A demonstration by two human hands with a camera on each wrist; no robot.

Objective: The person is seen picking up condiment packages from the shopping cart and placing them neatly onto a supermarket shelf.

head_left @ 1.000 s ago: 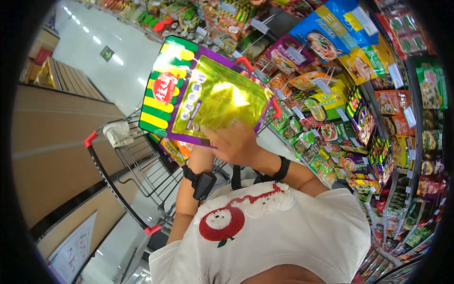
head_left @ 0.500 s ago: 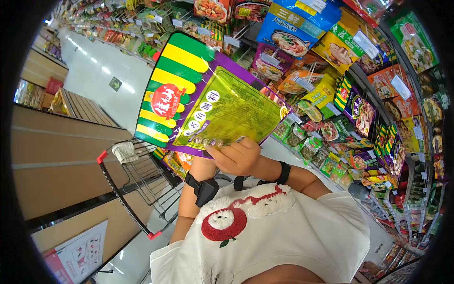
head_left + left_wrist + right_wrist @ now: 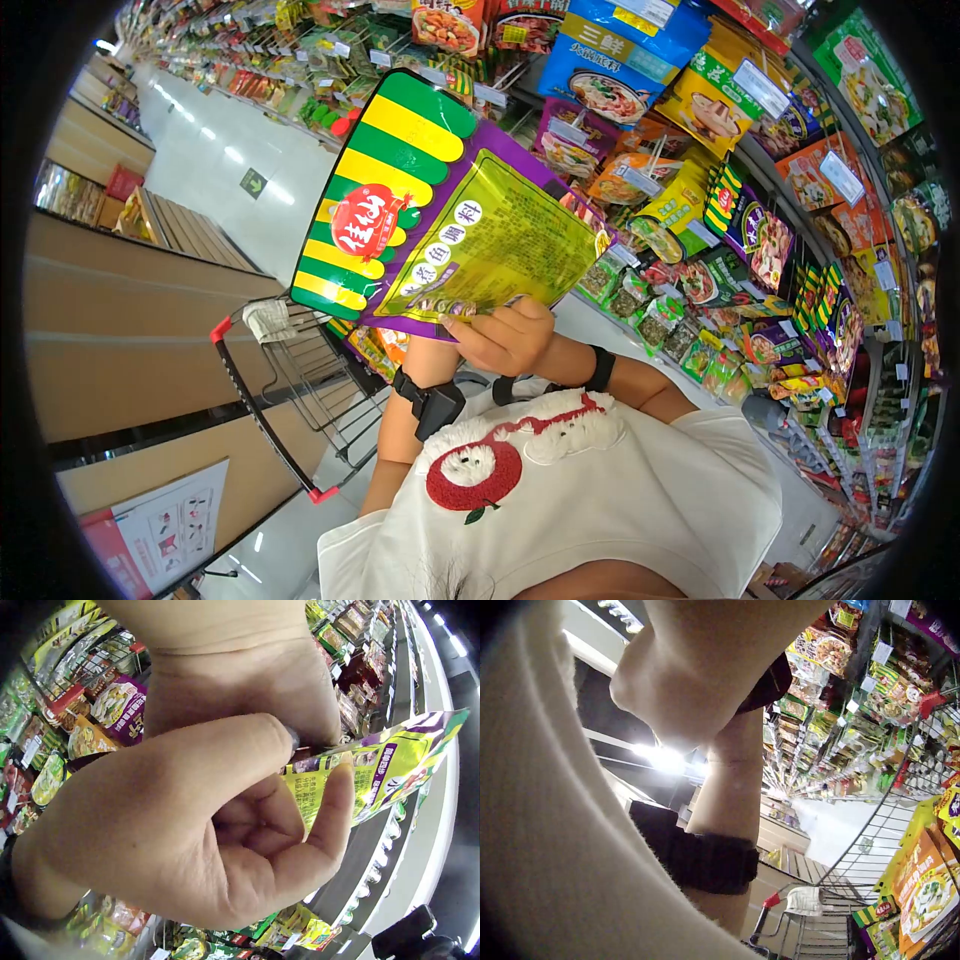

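A large purple, green and yellow packet of boiled-fish seasoning (image 3: 490,245) is held up in front of the chest, tilted, printed side toward the head view. My left forearm rises to its lower edge and my left hand grips the packet from below; its fingers are hidden behind packet and right hand. In the left wrist view the left hand (image 3: 240,686) shows only as wrist and palm. My right hand (image 3: 505,335) lies over the packet's lower edge. Its index finger (image 3: 337,799) reaches out and touches the small print, the other fingers bent beneath.
A shopping cart (image 3: 300,360) with packets and a pale cloth (image 3: 268,322) on it stands on the left. Shelves of hanging seasoning packets (image 3: 690,230) fill the right side. A pale floor aisle (image 3: 215,190) runs to the upper left.
The right hand's index finger has shifted over the packet's lower print and is no longer blurred. The packet has tilted, so the glare on it has gone; the view has turned slightly.
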